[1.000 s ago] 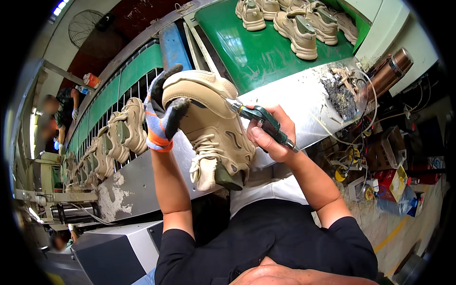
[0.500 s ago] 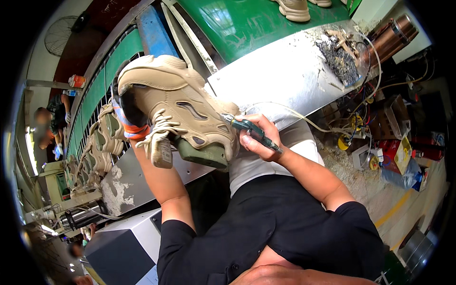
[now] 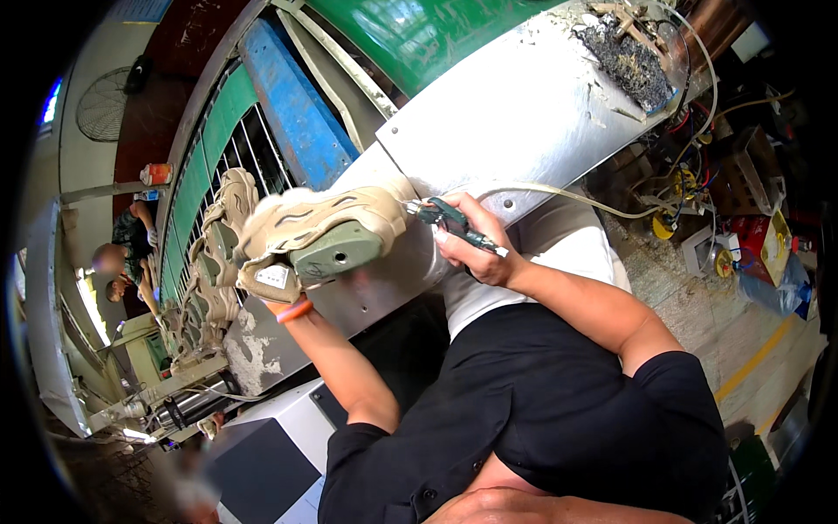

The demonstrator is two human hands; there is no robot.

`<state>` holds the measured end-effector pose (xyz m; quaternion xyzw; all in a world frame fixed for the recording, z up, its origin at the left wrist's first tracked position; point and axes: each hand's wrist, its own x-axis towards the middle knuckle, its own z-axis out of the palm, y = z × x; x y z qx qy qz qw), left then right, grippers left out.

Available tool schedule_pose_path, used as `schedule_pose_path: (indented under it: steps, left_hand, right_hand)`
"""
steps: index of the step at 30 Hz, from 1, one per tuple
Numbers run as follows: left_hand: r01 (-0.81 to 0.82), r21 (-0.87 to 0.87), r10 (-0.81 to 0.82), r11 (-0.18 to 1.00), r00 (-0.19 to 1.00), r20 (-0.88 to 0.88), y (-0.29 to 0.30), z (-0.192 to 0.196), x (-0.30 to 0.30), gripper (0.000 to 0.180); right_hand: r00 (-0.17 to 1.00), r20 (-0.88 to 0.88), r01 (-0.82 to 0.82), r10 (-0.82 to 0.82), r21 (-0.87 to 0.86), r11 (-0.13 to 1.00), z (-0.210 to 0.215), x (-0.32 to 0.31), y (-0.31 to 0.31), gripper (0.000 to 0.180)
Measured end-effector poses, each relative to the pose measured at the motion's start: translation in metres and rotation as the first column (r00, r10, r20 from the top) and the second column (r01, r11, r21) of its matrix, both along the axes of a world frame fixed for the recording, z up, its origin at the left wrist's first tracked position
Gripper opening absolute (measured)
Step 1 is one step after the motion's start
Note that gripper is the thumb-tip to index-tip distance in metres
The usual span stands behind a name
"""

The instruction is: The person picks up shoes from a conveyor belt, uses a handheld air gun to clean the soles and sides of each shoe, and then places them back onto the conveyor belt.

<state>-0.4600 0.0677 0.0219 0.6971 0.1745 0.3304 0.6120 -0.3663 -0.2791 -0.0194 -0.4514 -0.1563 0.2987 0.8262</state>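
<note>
A beige sneaker (image 3: 310,214) is held on its side, a green last (image 3: 340,253) with a round hole filling its opening. Its tongue, with a white label, hangs down at the toe side. My left hand (image 3: 281,306) grips it from beneath and behind; most of the fingers are hidden by the shoe, and an orange band circles the wrist. In my right hand (image 3: 478,240) is a dark green pen-like tool (image 3: 454,225) with a metal tip. That tip is at the sneaker's heel end; whether it touches is hard to tell.
Several similar sneakers (image 3: 209,279) line a rack at the left. Ahead is a pale metal ledge (image 3: 489,113) beside a green belt (image 3: 436,39), with a dark bristly pad (image 3: 633,74) at its far end. A thin hose (image 3: 576,194) crosses the ledge's edge. Other people (image 3: 131,253) stand at far left.
The sneaker has been lowered and tilted, bringing its green last more toward me and its laces out of sight. My right hand keeps the tool at the heel end.
</note>
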Motion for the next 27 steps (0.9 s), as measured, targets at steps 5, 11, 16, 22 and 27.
schedule_pose_path:
  steps: [5, 11, 16, 22, 27]
  left_hand:
    - [-0.137, -0.415, 0.086, 0.9, 0.987, -0.139, -0.024, -0.015, -0.08, 0.064]
    - [-0.207, -0.571, 0.0, 0.795, 0.94, -0.34, -0.109, 0.006, -0.148, 0.063]
    - [-0.173, -0.643, -0.172, 0.746, 0.883, -0.437, -0.165, 0.027, -0.146, 0.064]
    - [-0.113, -0.675, -0.322, 0.729, 0.814, -0.483, -0.192, 0.023, -0.121, 0.067]
    - [-0.072, -0.78, -0.379, 0.621, 0.843, -0.38, -0.202, 0.021, -0.089, 0.069]
  right_hand:
    - [0.97, 0.22, 0.133, -0.104, -0.122, 0.984, 0.004, -0.001, 0.028, 0.038]
    - [0.963, 0.265, 0.094, -0.056, -0.135, 0.986, 0.009, -0.007, 0.038, 0.044]
    - [0.968, 0.239, 0.115, -0.073, -0.165, 0.98, 0.007, -0.01, 0.029, 0.047]
    - [0.967, 0.25, 0.085, -0.047, -0.141, 0.986, 0.009, -0.009, 0.029, 0.043]
    - [1.0, -0.002, -0.022, 0.022, -0.006, 1.0, -0.001, -0.002, 0.035, 0.039]
